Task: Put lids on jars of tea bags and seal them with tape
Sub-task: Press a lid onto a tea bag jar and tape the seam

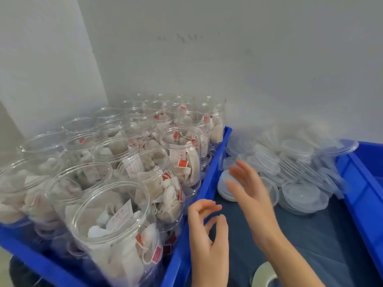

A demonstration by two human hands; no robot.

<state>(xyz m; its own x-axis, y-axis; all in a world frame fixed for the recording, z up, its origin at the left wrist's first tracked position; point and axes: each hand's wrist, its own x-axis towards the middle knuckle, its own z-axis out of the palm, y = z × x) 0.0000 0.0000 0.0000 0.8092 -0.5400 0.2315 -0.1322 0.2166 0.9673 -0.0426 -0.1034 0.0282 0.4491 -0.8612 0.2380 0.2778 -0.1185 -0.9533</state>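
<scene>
Several clear plastic jars [116, 220] filled with tea bags stand open-topped in a blue crate [37, 264] on the left. A heap of clear round lids [300, 179] lies in a second blue crate [360, 183] on the right. My right hand [248, 193] hovers over the near lids with its fingers spread and straight, holding nothing. My left hand [207, 235] hangs beside the jar crate's corner, its fingers loosely curled and empty. A roll of clear tape [265, 274] lies at the bottom edge, partly hidden by my right forearm.
A grey wall rises right behind both crates. The lid crate has a dark blue floor [310, 245] showing in front of the heap. Jars fill their crate in tight rows, stacked in two layers.
</scene>
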